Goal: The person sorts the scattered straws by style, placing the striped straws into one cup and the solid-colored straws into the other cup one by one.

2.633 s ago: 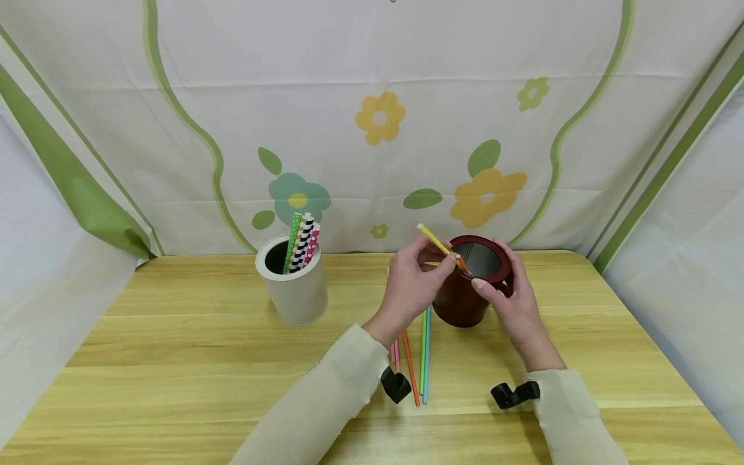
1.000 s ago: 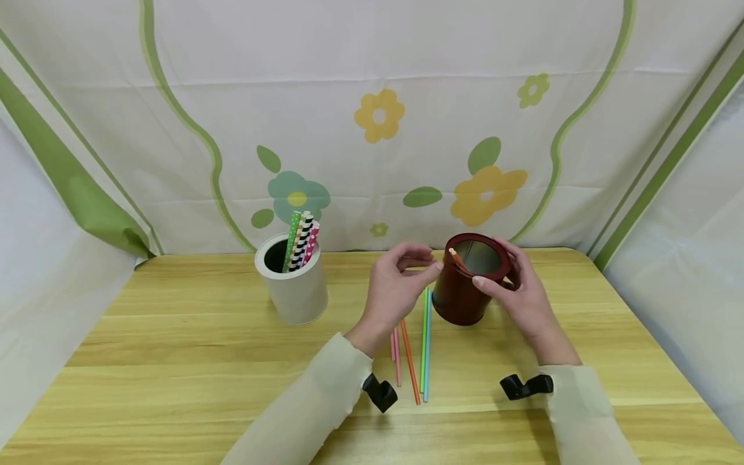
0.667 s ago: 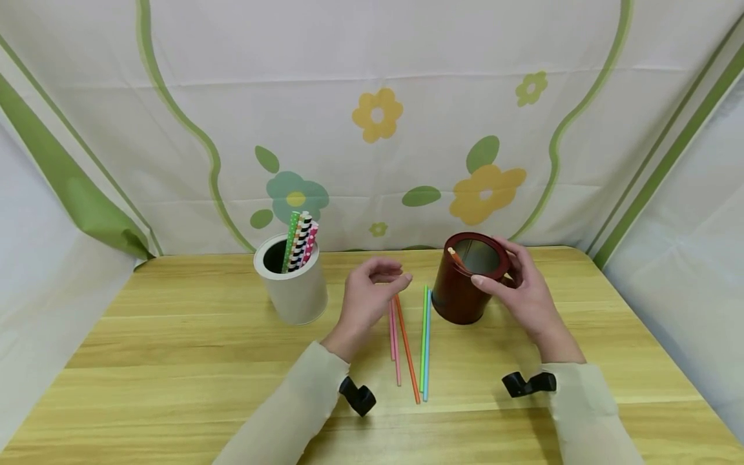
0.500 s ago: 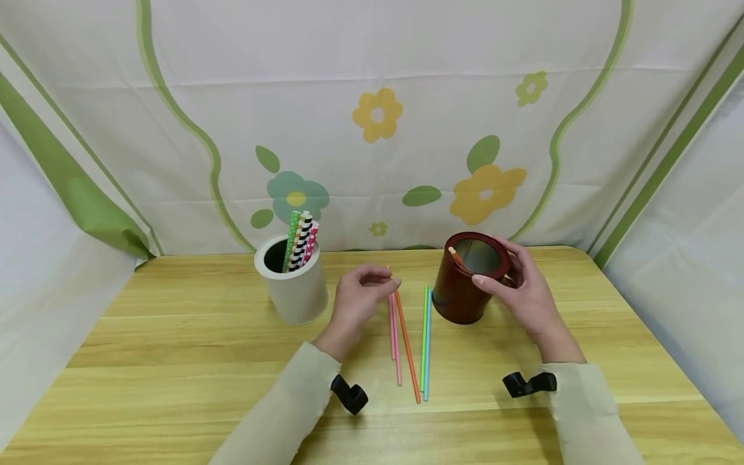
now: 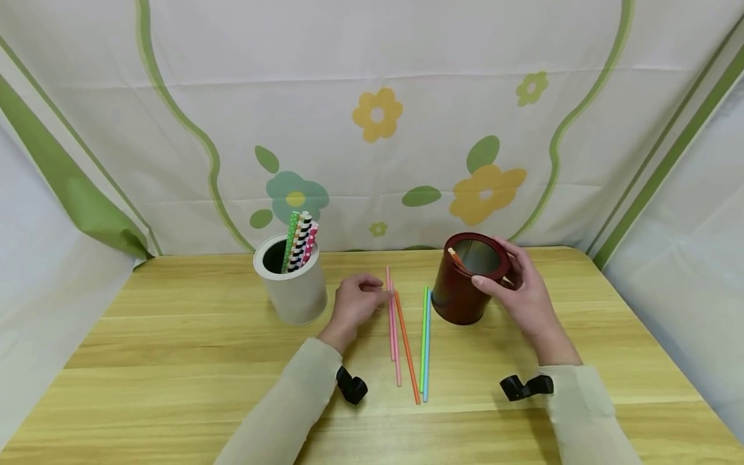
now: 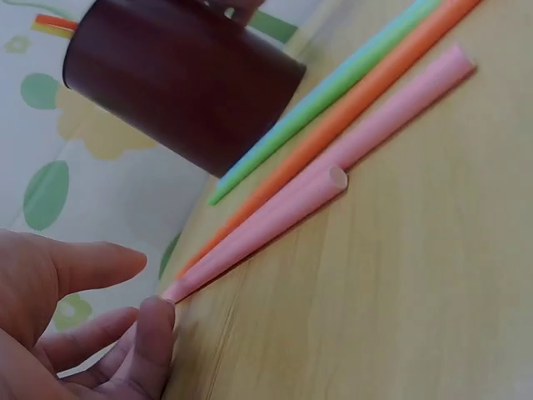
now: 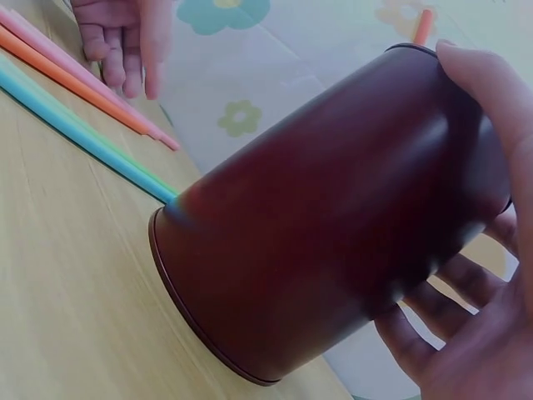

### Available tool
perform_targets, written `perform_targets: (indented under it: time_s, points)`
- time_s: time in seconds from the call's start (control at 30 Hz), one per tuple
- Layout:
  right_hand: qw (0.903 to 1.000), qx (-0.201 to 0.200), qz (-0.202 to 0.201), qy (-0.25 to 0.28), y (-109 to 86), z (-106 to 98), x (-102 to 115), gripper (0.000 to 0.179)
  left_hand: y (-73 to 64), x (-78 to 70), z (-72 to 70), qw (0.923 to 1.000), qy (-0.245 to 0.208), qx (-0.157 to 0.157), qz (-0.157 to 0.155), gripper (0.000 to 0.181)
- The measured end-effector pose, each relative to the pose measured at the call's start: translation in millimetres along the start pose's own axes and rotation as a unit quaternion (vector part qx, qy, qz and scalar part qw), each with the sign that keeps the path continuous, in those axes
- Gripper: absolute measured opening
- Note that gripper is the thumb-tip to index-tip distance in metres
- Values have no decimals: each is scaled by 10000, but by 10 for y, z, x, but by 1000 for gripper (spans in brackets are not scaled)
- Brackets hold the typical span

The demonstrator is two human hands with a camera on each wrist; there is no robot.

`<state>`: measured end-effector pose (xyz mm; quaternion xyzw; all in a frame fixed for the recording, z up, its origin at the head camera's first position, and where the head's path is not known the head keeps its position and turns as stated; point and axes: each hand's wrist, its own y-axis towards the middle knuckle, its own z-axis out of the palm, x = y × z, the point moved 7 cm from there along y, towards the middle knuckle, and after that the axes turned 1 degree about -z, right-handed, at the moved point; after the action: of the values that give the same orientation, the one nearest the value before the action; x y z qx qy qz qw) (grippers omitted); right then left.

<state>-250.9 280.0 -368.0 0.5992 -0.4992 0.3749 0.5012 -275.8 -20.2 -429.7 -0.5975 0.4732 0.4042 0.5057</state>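
My left hand (image 5: 356, 303) is beside the far ends of two pink straws (image 5: 390, 332) on the table. In the left wrist view a gap shows between its thumb and fingers (image 6: 154, 342), the fingertips right at the tip of the nearer pink straw (image 6: 275, 218). An orange straw (image 5: 409, 355) lies to the right of these, then a green straw (image 5: 423, 349) and a blue straw (image 5: 427, 361) side by side. My right hand (image 5: 531, 307) grips the dark red can (image 5: 456, 297) by its right side, thumb near the rim. Orange and yellow straw ends (image 6: 54, 25) stick out of it.
To the left stands a white can (image 5: 299, 300) with several patterned straws (image 5: 301, 242) leaning in it. Behind the wooden table (image 5: 203, 361) hangs a flower-printed curtain (image 5: 325, 142).
My left hand let go of the yellow straw in the dark red can, then moved left and down to the pink straws. The right hand still holds the can.
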Motion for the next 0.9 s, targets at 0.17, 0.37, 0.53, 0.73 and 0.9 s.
perform_targets:
  time_s: [0.17, 0.37, 0.53, 0.73, 0.9]
  points:
    - [9999, -36, -81, 133, -11, 15, -3, 78, 46, 25, 14, 9995, 178, -243, -56, 21]
    - [9999, -73, -115, 97, -15, 24, -5, 78, 110, 14, 41, 9935, 952, -552, -275, 19]
    - [9999, -75, -53, 78, -25, 21, -26, 79, 127, -23, 73, 9856, 1547, -574, -374, 20]
    - [9999, -77, -47, 82, -24, 21, -38, 79, 140, -28, 92, 9819, 1722, -662, -428, 20]
    - [9999, -58, -69, 99, -14, 25, -40, 79, 139, -33, 90, 9794, 1799, -785, -464, 20]
